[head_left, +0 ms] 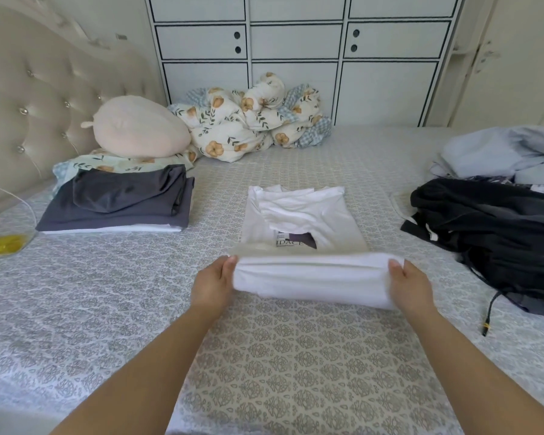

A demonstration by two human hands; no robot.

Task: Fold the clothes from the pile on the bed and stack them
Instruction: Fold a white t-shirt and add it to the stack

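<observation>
A white T-shirt (299,215) with a dark print lies in the middle of the bed, its sleeves folded in. Its lower end is lifted and doubled over toward the collar. My left hand (212,285) grips the left corner of that folded end, and my right hand (410,285) grips the right corner. To the left sits a stack of folded clothes (117,205), dark grey on top of white. At the right edge lies the unfolded pile (496,224), black garments in front and pale blue ones behind.
A pink plush pillow (139,127) and a bunched floral quilt (252,120) sit at the back by the tufted headboard (29,98). A white wardrobe (299,58) stands behind the bed. A yellow item (2,244) lies far left. A black cable (489,312) trails from the pile.
</observation>
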